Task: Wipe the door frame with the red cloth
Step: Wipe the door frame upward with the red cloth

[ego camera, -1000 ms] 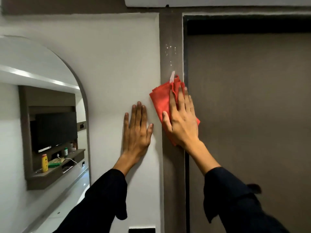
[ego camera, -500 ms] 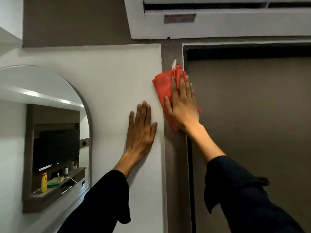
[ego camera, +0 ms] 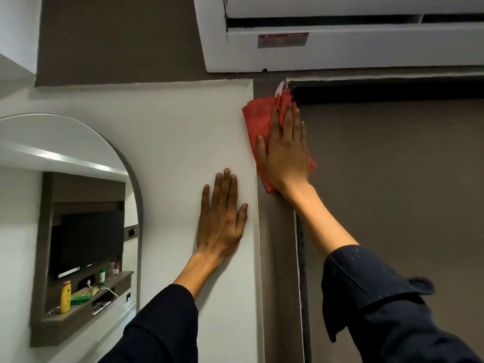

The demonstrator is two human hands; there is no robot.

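Observation:
The red cloth is pressed flat against the brown door frame close to its top left corner. My right hand lies on the cloth with fingers stretched upward, holding it to the frame. A white tag sticks out of the cloth's top edge. My left hand rests flat on the white wall just left of the frame, fingers apart, holding nothing. The brown door fills the right side.
A white air conditioner hangs directly above the door frame's top. An arched mirror on the left wall reflects a shelf with a TV, a yellow bottle and a cable.
My right hand has slid the red cloth up the frame, from mid-height to near the top corner. The view has tilted upward, bringing in the air conditioner. My left hand stays on the wall.

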